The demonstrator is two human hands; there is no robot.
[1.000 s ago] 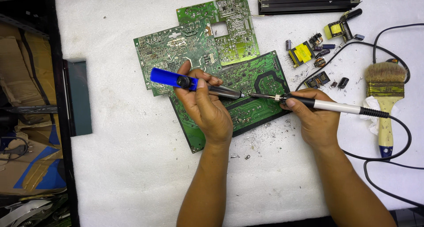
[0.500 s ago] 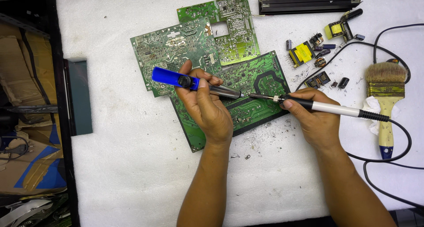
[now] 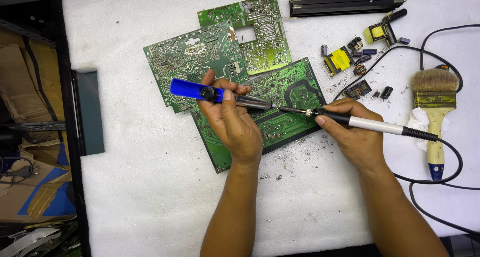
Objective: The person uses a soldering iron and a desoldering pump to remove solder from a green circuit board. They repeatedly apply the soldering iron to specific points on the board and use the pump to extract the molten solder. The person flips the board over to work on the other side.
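Desoldering mid-way: left hand (image 3: pixel 235 124) grips the blue solder sucker (image 3: pixel 220 96), right hand (image 3: pixel 352 137) grips the soldering iron (image 3: pixel 360 122), tips meeting on the green circuit board (image 3: pixel 292 94) mid-tabletop, pulled components (image 3: pixel 350 62) near the far right edge, most of the board untouched.

Flattened cardboard (image 3: pixel 27 187) lies on the floor at the left edge of the head view, below the dark table frame. It is brown, with slanted blue patches printed across it, and looks like opened-out box packaging, though the corner is dim and partly cut off. More plain brown cardboard (image 3: pixel 22 72) stands above it, behind the frame, creased and worn. Small yellow tape wraps show on two parts (image 3: pixel 339 60) near the upper right of the white table. No screens or signs show.
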